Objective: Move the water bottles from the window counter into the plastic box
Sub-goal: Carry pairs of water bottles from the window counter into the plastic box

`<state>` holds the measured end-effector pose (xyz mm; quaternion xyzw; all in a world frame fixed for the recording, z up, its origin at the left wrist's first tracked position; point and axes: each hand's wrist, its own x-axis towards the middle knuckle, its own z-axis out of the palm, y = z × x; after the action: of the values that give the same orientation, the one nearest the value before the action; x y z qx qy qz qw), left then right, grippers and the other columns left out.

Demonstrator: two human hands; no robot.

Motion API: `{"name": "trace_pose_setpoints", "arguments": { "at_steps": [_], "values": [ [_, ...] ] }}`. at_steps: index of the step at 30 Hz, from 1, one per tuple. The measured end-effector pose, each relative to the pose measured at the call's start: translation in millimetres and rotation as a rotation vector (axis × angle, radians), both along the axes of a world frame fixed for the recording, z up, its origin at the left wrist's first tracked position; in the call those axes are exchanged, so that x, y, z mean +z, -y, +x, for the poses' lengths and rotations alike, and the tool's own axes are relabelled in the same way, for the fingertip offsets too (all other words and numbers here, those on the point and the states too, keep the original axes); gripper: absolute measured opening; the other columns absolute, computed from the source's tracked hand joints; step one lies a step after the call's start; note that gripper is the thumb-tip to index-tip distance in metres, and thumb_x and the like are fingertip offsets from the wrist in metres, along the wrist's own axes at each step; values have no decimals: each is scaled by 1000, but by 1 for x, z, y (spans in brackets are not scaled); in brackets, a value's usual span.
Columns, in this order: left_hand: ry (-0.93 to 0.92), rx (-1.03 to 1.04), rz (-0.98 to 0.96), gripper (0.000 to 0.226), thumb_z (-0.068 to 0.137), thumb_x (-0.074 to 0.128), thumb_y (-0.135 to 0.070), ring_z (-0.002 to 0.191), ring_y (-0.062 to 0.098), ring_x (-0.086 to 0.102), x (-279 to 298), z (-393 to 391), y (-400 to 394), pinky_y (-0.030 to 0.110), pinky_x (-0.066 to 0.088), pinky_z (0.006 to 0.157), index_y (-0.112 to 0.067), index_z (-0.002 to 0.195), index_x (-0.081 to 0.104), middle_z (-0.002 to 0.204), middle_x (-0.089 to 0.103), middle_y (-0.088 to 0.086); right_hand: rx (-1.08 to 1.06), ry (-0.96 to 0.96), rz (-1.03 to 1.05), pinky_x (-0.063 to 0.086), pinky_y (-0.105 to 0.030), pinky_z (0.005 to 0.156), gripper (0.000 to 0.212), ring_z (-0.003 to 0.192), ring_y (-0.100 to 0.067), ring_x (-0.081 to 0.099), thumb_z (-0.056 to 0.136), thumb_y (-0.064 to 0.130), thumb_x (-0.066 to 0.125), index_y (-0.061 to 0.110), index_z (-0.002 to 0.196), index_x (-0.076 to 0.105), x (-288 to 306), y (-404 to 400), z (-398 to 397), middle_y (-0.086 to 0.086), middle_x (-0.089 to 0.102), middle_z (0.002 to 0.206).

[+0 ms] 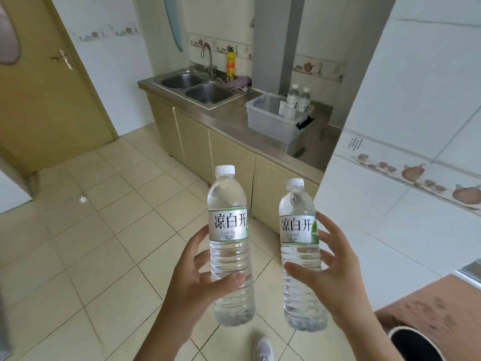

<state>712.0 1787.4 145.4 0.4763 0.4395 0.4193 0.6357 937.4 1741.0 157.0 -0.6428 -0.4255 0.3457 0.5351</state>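
My left hand [194, 278] grips a clear water bottle [229, 225] with a white cap and a silver-green label, held upright over the floor. My right hand [326, 276] grips a second, like bottle [299, 230] upright beside it. Farther off, a clear plastic box [270, 123] stands on the steel counter [229, 126]. Two more water bottles [298, 100] stand upright at the box's far right end; whether they are inside it or just behind it I cannot tell.
A double steel sink [197, 87] with a tap and a yellow bottle [230, 65] lies left of the box. A white tiled wall corner [390, 152] juts in on the right. A door [39, 87] stands on the left. Tiled floor lies between me and the cabinets.
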Motion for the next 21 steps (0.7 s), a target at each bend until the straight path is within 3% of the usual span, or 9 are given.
{"name": "trace_pose_setpoints", "arguments": {
  "at_steps": [4, 9, 12, 15, 17, 21],
  "values": [
    [-15, 34, 2, 101, 39, 91, -21, 90, 29, 74, 6, 21, -78, 42, 59, 76, -41, 129, 51, 109, 74, 1, 85, 38, 11, 50, -11, 58, 93, 85, 11, 63, 57, -5, 85, 53, 119, 45, 11, -90, 20, 26, 62, 101],
    [-4, 84, -4, 99, 41, 91, -21, 91, 31, 74, 9, 35, -171, 46, 59, 79, -42, 129, 51, 111, 74, 1, 126, 57, 21, 52, -16, 58, 94, 86, 6, 66, 55, -4, 86, 43, 126, 47, 14, -194, 34, 17, 63, 108],
    [-16, 81, -3, 98, 40, 92, -23, 92, 29, 74, 4, 40, -235, 48, 59, 80, -45, 126, 51, 112, 74, -1, 131, 55, 36, 50, -9, 56, 94, 87, 14, 61, 54, -6, 86, 43, 124, 47, 8, -258, 42, 17, 61, 108],
    [-3, 31, 7, 98, 41, 92, -20, 91, 29, 74, -2, 45, -309, 40, 59, 73, -43, 127, 51, 113, 74, 0, 71, 66, 43, 46, -3, 60, 95, 92, 21, 55, 54, -4, 87, 44, 124, 46, 2, -322, 46, 18, 58, 113],
    [11, -29, 8, 94, 43, 91, -18, 91, 30, 74, -5, 51, -360, 37, 59, 70, -43, 125, 53, 113, 73, 0, 13, 86, 50, 45, -3, 67, 94, 99, 17, 54, 54, -1, 88, 45, 124, 46, -2, -361, 50, 15, 59, 115],
    [-2, -186, 18, 84, 48, 91, -18, 99, 28, 72, 1, 69, -462, 39, 59, 78, -51, 118, 58, 116, 72, 0, -125, 109, 67, 42, 1, 72, 93, 100, 13, 56, 53, -4, 87, 38, 127, 48, 6, -429, 61, 11, 60, 117]
  ]
}}
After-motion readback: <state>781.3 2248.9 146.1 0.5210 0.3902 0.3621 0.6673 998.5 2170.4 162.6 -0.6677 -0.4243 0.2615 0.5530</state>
